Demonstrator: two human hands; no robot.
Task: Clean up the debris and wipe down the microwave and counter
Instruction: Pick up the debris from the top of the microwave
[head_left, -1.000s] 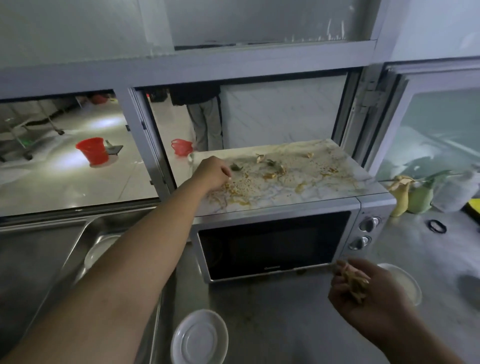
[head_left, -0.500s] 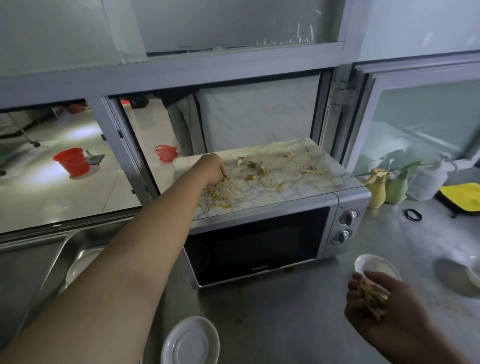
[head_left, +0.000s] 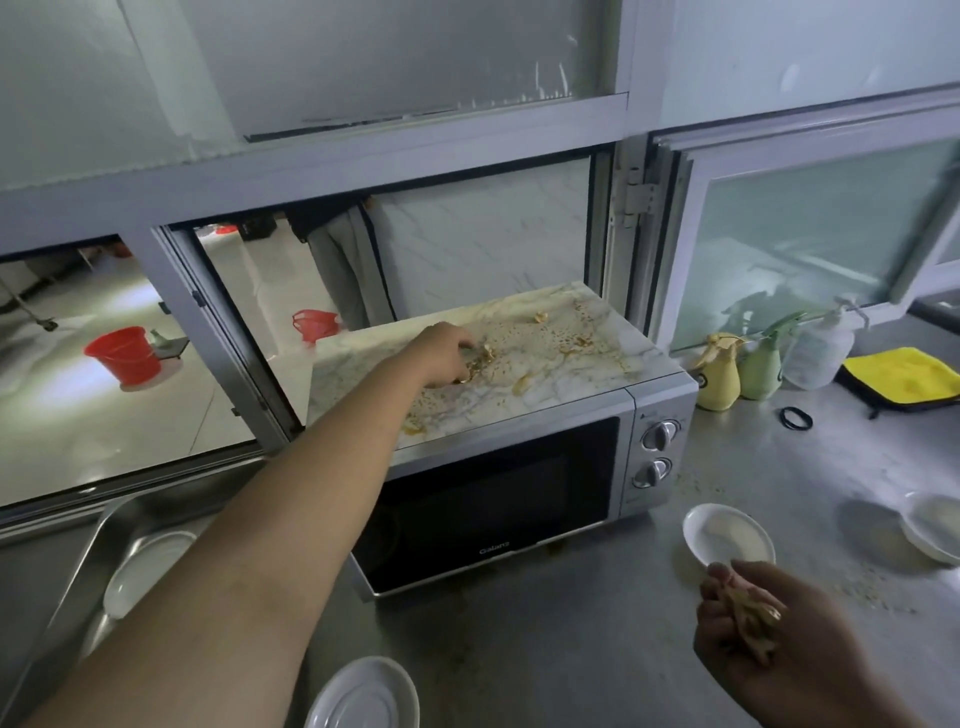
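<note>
A: Where are the hands?

B: The left hand (head_left: 441, 353) is reached out over the marbled top of the microwave (head_left: 498, 467), near its middle, fingers curled down onto a clump of debris (head_left: 480, 358). Whether they actually pinch the scraps, I cannot tell. The right hand (head_left: 774, 639) is low at the near right, palm up, fingers cupped round a bundle of yellowish scraps (head_left: 753, 618).

A: And the rest of the mess?

B: Orange-brown crumbs and smears spread across the microwave top, thicker toward its front-left edge, with a few bigger pieces near the back-right corner. Fine crumbs also lie on the worktop (head_left: 597, 649) to the right of the microwave.

A: What else stands on the worktop?

B: A small white bowl (head_left: 727, 535) just beyond the right hand, another bowl (head_left: 935, 525) at the right edge, a white saucer (head_left: 363, 696) at the near edge. Toward the back right, a yellow spray bottle (head_left: 719, 374), a green one (head_left: 761, 364), a clear one (head_left: 821, 353), a yellow cloth (head_left: 904, 376) and a black ring (head_left: 796, 418). At the left, a plate (head_left: 145, 571) lies in the sink (head_left: 47, 582).
</note>
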